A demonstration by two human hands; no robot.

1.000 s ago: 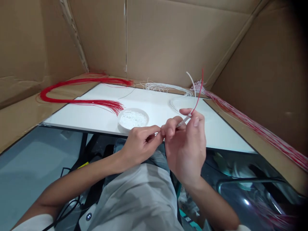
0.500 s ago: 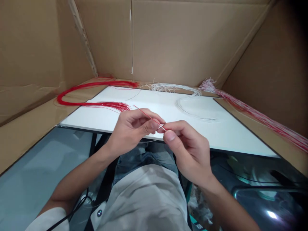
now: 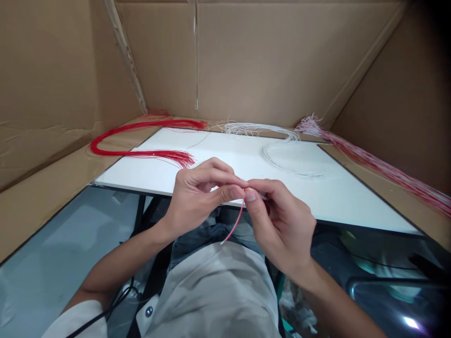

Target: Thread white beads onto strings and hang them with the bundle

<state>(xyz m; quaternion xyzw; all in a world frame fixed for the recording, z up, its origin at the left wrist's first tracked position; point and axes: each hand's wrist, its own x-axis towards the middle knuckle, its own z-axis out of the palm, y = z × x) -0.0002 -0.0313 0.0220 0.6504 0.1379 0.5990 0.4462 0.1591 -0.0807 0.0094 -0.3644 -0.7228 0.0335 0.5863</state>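
Observation:
My left hand point(image 3: 207, 192) and my right hand point(image 3: 278, 216) meet at the fingertips over the front edge of the white board. Both pinch a thin red and white wire point(image 3: 235, 226), whose end curves down toward my lap. The pinched part of the wire is hidden between thumbs and forefingers. A bent bundle of red wires point(image 3: 123, 152) lies on the left, partly on the board. Behind my hands is a looser bundle of white wires point(image 3: 260, 128). Mixed red and white wires point(image 3: 380, 164) lie in a long bundle on the right.
The white board point(image 3: 218, 150) rests on brown cardboard, with tall cardboard walls point(image 3: 264, 61) at the back and sides. A black cable point(image 3: 91, 321) runs beside my left arm. A dark glossy surface point(image 3: 394, 310) is at the lower right.
My fingertips have come together. The red wire that pointed up and left over my left hand is no longer seen there; a red and white end now hangs below the fingers.

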